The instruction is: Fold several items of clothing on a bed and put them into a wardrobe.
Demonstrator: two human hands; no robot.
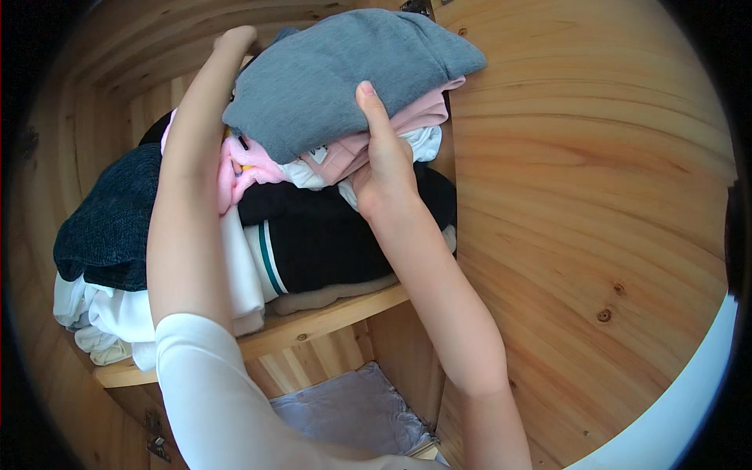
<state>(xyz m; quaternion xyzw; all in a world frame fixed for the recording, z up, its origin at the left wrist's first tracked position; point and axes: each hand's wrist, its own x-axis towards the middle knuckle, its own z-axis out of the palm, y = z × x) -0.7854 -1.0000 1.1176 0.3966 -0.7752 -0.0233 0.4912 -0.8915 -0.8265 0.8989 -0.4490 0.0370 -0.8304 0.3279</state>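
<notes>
My right hand (382,141) grips the front of a pile of folded clothes, its thumb on top of a grey-blue folded garment (352,76) and its fingers hidden underneath. Below the grey-blue one lie a pink folded garment (341,158) and white cloth (424,143). My left hand (238,38) reaches up behind the pile's left side; its fingers are hidden, so its hold cannot be told. Under the pile are black folded clothes (335,241) with a green and white striped band. Fluffy pink cloth (252,164) shows between my forearms.
A wooden cabinet shelf (329,320) bears the clothes. On its left are a dark knitted garment (114,217) and white clothes (123,314). A wooden door (587,176) stands at the right. Greyish sheeting (352,408) covers the compartment floor below.
</notes>
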